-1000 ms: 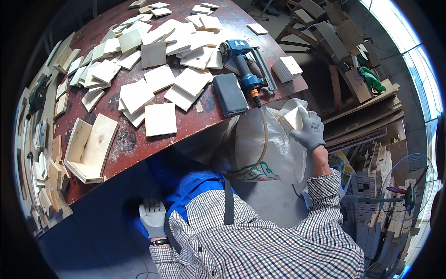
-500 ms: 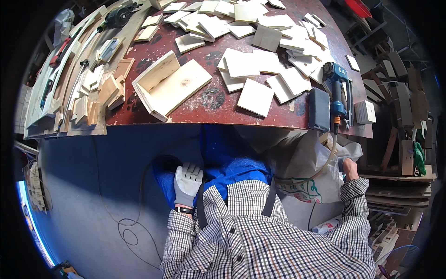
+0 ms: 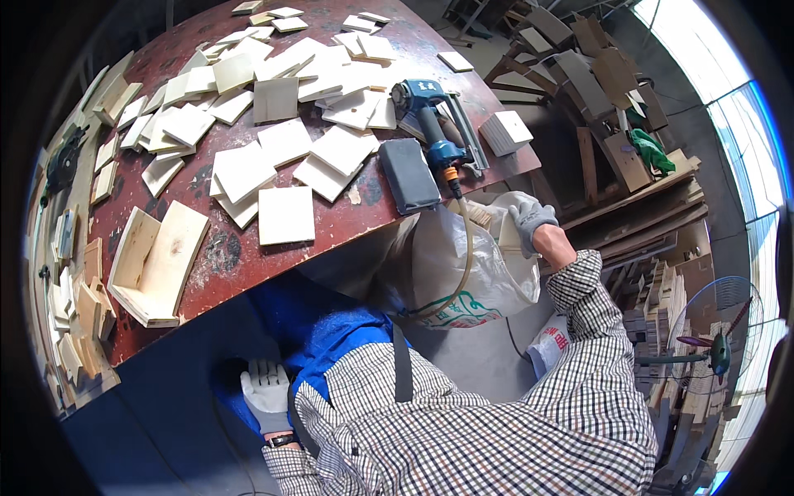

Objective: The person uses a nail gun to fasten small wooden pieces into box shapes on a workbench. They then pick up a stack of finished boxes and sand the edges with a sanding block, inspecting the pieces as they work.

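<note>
My left hand (image 3: 267, 397), in a grey-white glove, lies on my blue-trousered leg with its fingers stretched out and nothing in them. My gloved right hand (image 3: 532, 220) is at the upper rim of a white woven bag (image 3: 438, 260), at the table's right corner. Its fingers are bent down; what they hold is hidden. Above the bag, a blue nail gun (image 3: 438, 132) lies on the table, its hose hanging down over the bag. Beside the gun stands a dark block (image 3: 408, 176).
The red table (image 3: 339, 211) bears many pale wooden squares (image 3: 285, 217), a partly joined wooden box (image 3: 165, 260) and a stack of small boards (image 3: 505, 132). Wood offcuts (image 3: 591, 83) and a fan (image 3: 719, 354) are at the right.
My view has swung to the right. My right hand has come up out of the bag to its rim, so the glove now shows. My left hand stays on my leg.
</note>
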{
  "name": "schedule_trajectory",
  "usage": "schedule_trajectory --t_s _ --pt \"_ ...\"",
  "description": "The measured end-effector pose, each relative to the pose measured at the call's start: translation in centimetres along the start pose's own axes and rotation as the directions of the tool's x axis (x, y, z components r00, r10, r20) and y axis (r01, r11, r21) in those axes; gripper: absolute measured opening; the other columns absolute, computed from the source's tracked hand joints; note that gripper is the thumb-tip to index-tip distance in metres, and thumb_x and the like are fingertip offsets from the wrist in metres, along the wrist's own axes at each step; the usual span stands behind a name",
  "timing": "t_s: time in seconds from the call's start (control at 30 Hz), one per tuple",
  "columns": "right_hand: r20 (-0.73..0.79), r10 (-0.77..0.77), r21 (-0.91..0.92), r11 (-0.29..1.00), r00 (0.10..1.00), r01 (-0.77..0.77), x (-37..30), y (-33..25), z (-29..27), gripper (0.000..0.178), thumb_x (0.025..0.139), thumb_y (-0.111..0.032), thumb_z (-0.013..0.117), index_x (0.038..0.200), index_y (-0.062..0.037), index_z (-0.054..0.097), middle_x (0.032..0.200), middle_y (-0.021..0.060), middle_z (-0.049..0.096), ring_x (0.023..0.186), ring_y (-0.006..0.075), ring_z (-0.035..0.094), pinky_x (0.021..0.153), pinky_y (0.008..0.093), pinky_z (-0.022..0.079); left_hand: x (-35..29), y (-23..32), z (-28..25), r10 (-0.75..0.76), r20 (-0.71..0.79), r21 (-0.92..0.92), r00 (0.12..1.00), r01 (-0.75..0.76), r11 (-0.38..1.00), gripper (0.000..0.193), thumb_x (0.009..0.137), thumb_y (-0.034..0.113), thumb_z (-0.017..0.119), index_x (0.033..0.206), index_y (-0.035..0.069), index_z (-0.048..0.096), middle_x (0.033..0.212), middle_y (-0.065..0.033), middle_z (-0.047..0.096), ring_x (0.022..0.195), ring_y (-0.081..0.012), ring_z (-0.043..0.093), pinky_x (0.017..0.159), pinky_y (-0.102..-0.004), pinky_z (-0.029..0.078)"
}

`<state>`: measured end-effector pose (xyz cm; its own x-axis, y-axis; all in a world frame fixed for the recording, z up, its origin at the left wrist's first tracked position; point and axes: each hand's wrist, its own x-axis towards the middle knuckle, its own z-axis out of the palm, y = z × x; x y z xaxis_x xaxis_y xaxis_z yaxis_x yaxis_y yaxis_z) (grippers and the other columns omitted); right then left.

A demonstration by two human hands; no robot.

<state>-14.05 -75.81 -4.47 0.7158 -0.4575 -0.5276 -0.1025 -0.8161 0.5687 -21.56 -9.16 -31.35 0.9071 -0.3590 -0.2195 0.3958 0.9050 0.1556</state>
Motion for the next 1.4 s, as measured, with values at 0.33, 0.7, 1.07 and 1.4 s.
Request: schedule_trajectory --t_s 0.33,0.7,1.07,1.4 --pt "0.002 -0.384 0.218 0.901 0.923 0.374 -4.2 -2.4 -4.8 0.089 0.075 -0.034 0.091 0.153 -0.0118 0.054 0.145 0.0221 0.062 0.133 0.0379 0.061 0.106 0.0473 0.052 0.3 -0.5 3.3 0.035 -0.283 0.015 0.959 -0.032 0.999 0.026 0.107 0.034 0.052 0.097 0.013 0.063 0.09 -0.0004 0.058 0.088 -0.019 0.055 0.098 -0.0384 0.048" --pt "-0.095 -0.56 0.159 0.807 0.823 0.568 -2.1 -4.5 -6.8 0.077 0.08 -0.035 0.087 0.147 -0.011 0.058 0.137 0.0215 0.065 0.124 0.0388 0.064 0.1 0.0478 0.054 -0.5 -2.2 3.7 0.181 -0.567 -0.026 0.804 -0.237 0.971 0.042 0.11 0.039 0.055 0.136 0.007 0.059 0.137 -0.0147 0.062 0.13 -0.0349 0.058 0.116 -0.0543 0.044" --pt "-0.116 -0.545 -0.039 0.838 0.83 0.545 -5.5 -4.2 -12.0 0.066 0.084 -0.037 0.084 0.142 -0.0101 0.063 0.13 0.021 0.069 0.115 0.0398 0.067 0.094 0.0482 0.056 0.0 -3.5 4.5 0.206 -0.562 -0.033 0.801 -0.271 0.962 0.067 0.11 0.049 0.054 0.158 0.003 0.045 0.161 -0.0242 0.046 0.148 -0.0434 0.044 0.127 -0.0561 0.03" --pt "-0.133 -0.535 -0.097 0.845 0.834 0.526 -6.2 -5.2 -15.0 0.057 0.089 -0.038 0.08 0.136 -0.0093 0.067 0.123 0.0204 0.072 0.108 0.0407 0.07 0.088 0.0486 0.058 1.2 -4.4 2.3 0.221 -0.474 -0.03 0.853 -0.266 0.963 0.068 0.107 0.054 0.054 0.156 0.008 0.047 0.164 -0.0214 0.045 0.152 -0.0417 0.041 0.128 -0.0564 0.028"
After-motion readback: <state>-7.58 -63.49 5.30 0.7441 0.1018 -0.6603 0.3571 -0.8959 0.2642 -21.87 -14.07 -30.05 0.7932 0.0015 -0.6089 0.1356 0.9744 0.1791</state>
